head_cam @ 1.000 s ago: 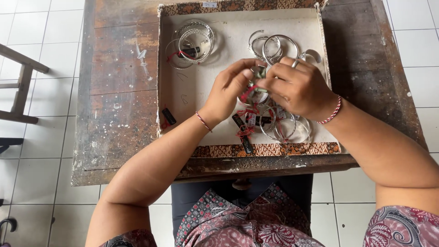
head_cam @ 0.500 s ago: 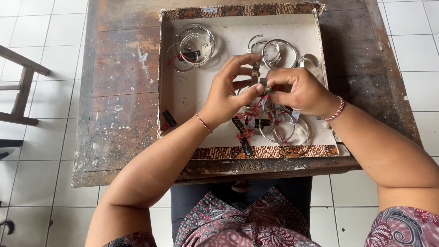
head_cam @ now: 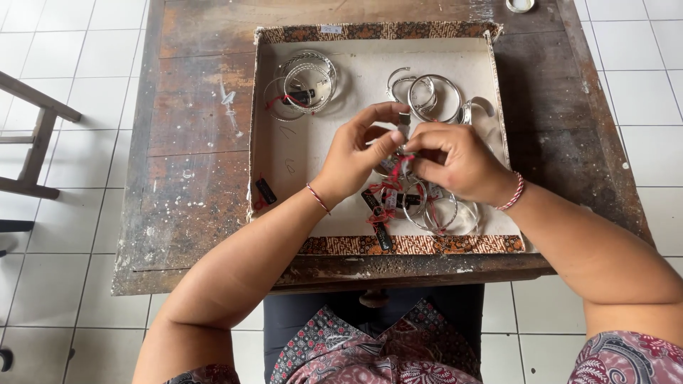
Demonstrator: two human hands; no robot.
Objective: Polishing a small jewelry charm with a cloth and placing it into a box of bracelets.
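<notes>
My left hand (head_cam: 361,155) and my right hand (head_cam: 454,161) meet over a shallow cardboard tray (head_cam: 284,178) with a patterned rim. Together they pinch a small silver bangle with a red string and a dark tag (head_cam: 400,153), mostly hidden by the fingers. Just below the hands lies a heap of silver bangles with red strings and black tags (head_cam: 420,203). A second pile of bangles (head_cam: 304,84) rests at the tray's far left, and a third group of bangles (head_cam: 430,96) lies at the far right.
The tray sits on a worn wooden table (head_cam: 192,142) over a white tiled floor. A loose black tag (head_cam: 265,191) lies at the tray's left side. A wooden chair frame (head_cam: 35,142) stands to the left. A small round object (head_cam: 521,5) is at the table's far edge.
Both hands have lifted slightly away from the near heap of bangles and drawn closer together, fingertips now pinching the small bangle with its red string between them.
</notes>
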